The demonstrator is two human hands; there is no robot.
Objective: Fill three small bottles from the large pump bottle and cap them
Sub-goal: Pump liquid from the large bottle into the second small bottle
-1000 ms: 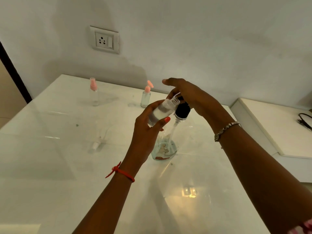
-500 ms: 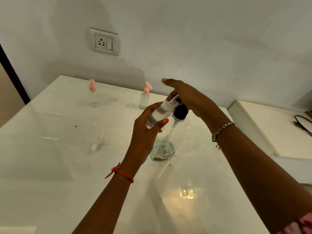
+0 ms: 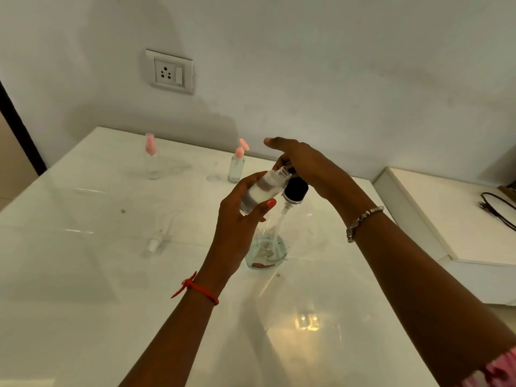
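Observation:
My left hand (image 3: 240,219) grips a small clear bottle (image 3: 265,188), tilted, its open neck against the nozzle of the large pump bottle (image 3: 268,247). White liquid fills part of the small bottle. My right hand (image 3: 307,166) rests on top of the black pump head (image 3: 296,189), fingers extended over it. The large clear bottle stands on the white table (image 3: 83,275) and looks nearly empty. Two small bottles with pink pump caps stand at the back: one (image 3: 153,157) to the left, one (image 3: 237,163) nearer the middle. A small clear cap with a tube (image 3: 155,243) lies on the table to the left.
A wall with a socket plate (image 3: 169,71) stands behind the table. To the right sits a lower white surface (image 3: 446,219) with a black cable (image 3: 497,208). A dark door frame (image 3: 19,127) runs along the left edge.
Both hands and the bottles stay in nearly the same place. My right hand's fingers have lifted slightly over the pump head.

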